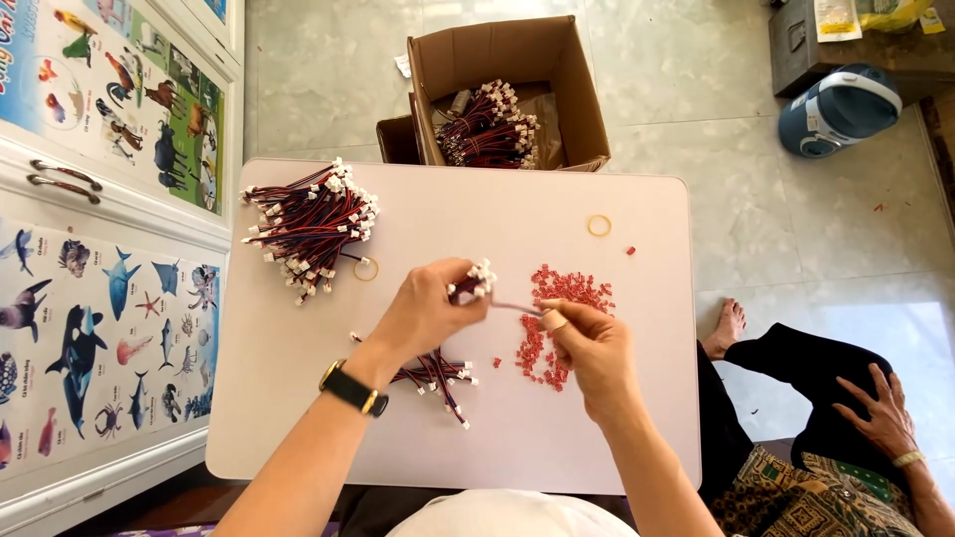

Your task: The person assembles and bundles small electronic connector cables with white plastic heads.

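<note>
two hands [428, 308] [587, 343] work mid-table [637, 438], edges apart.

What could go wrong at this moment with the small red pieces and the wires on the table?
1. The red pieces lie loose beside the right hand; a sweep could scatter them, as one stray piece already sits apart.
2. The big wire bundle reaches the table edge and might slip off.
3. The left hand holds several wires; some could drop.
</note>
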